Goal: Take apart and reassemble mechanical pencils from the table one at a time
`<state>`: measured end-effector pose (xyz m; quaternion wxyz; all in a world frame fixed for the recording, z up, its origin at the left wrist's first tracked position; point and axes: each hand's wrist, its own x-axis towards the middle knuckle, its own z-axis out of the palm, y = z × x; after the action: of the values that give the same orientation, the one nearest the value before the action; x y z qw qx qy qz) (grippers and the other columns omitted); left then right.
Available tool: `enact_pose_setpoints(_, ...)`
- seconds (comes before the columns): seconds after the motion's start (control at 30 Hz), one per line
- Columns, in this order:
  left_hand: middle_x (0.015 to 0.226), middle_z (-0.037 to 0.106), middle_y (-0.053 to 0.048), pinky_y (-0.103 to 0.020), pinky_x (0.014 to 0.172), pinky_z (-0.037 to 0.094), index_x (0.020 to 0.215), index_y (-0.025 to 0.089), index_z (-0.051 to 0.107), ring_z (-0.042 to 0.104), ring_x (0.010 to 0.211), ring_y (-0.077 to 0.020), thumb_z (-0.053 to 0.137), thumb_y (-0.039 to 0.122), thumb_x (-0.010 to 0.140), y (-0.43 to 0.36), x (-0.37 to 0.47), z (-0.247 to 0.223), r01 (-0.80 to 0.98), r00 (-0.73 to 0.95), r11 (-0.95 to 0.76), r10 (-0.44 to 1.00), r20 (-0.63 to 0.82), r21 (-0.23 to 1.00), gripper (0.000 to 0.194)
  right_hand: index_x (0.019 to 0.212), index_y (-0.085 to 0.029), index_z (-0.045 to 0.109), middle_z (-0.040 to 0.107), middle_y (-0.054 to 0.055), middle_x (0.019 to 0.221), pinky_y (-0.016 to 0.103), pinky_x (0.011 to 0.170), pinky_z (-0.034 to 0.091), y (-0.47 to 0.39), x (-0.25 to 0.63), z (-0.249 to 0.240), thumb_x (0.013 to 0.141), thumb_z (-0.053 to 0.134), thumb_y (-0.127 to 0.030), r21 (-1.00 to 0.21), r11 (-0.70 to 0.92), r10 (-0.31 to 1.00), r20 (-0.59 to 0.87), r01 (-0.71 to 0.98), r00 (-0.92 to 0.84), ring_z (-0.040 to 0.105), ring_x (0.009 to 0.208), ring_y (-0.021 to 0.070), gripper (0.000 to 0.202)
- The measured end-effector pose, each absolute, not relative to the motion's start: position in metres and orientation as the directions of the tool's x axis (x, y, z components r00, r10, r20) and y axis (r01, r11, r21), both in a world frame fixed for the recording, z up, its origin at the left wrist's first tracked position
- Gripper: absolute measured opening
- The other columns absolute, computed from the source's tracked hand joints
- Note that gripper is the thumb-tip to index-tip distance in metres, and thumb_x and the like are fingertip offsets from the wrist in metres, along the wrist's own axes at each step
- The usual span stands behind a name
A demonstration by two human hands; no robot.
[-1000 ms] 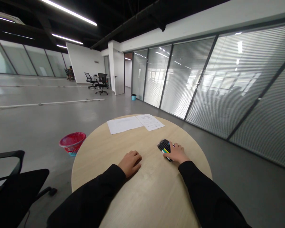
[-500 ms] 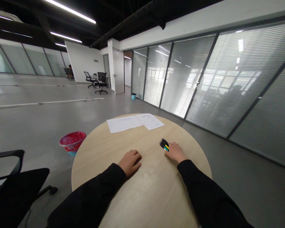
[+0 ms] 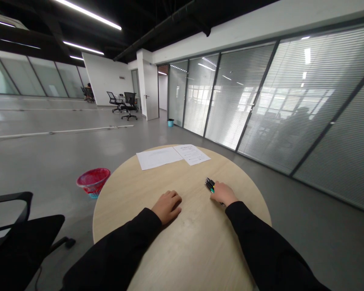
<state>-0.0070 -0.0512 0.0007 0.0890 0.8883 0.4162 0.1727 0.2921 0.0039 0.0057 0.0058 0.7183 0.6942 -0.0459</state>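
Observation:
On the right half of the round wooden table (image 3: 197,242), my right hand (image 3: 225,193) is closed around a bunch of pens (image 3: 210,184). Their dark ends point up and left past my fingers, and green and yellow bits show beside them. A small dark tip pokes out under the palm; the rest of the pens is hidden. My left hand (image 3: 166,207) lies palm down on the tabletop, fingers loosely bent and thumb apart, with nothing seen in it. Beyond both hands, two printed paper sheets (image 3: 159,158) lie at the table's far edge, the right one overlapping the left.
A red-lined basket (image 3: 94,180) stands on the floor left of the table. Nearer, a black office chair (image 3: 27,238) is at the lower left. Blind-covered glass panels (image 3: 279,109) run along the right. Farther off are a blue bin (image 3: 170,123) and several chairs.
My right hand has shifted slightly over the pens, covering more of the yellow and green; a dark tip now shows under the palm. My left hand stays in place.

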Motion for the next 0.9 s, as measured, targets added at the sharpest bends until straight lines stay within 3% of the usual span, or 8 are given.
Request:
enact_pose_setpoints(0.33,0.108,0.058,-0.010,-0.040,0.086,0.043,0.100,0.022,0.061,0.053,0.098,-0.0270,0.058,0.032,0.083,-0.052,-0.006,0.001,0.714,0.594,-0.637,0.771,0.230,0.290,0.020,0.117,-0.011,0.056,0.068,0.021,0.108,0.035,0.080,0.049,-0.001,0.287,0.009,0.078,0.065,-0.018,-0.065,-0.052,0.994,-0.100,0.997,0.046,0.067,0.101,0.0317,0.040)
enact_pose_setpoints(0.57,0.107,0.059,-0.010,-0.040,0.086,0.043,0.101,0.021,0.062,0.053,0.098,-0.0264,0.057,0.032,0.085,-0.052,-0.007,0.001,0.707,0.585,-0.632,0.775,0.239,0.318,0.020,0.112,-0.010,0.054,0.067,0.020,0.104,0.035,0.078,0.047,-0.013,0.278,0.011,0.081,0.061,-0.017,-0.091,-0.015,1.000,-0.009,0.996,0.015,0.067,0.097,0.0311,0.033)
enact_pose_setpoints(0.73,0.111,0.062,-0.012,-0.045,0.091,0.044,0.116,0.019,0.058,0.056,0.101,-0.0276,0.057,0.036,0.088,-0.052,-0.003,-0.004,0.674,0.514,-0.586,0.809,0.283,0.450,0.033,0.111,-0.015,0.052,0.065,0.015,0.106,0.033,0.084,0.046,-0.027,0.248,0.011,0.079,0.060,-0.017,-0.307,0.129,0.985,0.147,0.943,-0.087,0.064,0.099,0.0268,0.032)
enact_pose_setpoints(0.9,0.121,0.061,-0.015,-0.048,0.097,0.046,0.138,0.019,0.042,0.058,0.110,-0.0276,0.060,0.046,0.089,-0.051,0.016,0.000,0.407,0.408,-0.475,0.859,0.310,0.780,0.059,0.116,-0.019,0.050,0.064,0.008,0.108,0.036,0.089,0.049,-0.045,0.206,0.005,0.074,0.061,-0.012,-0.642,0.406,0.905,0.383,0.651,-0.186,0.062,0.102,0.0238,0.043)
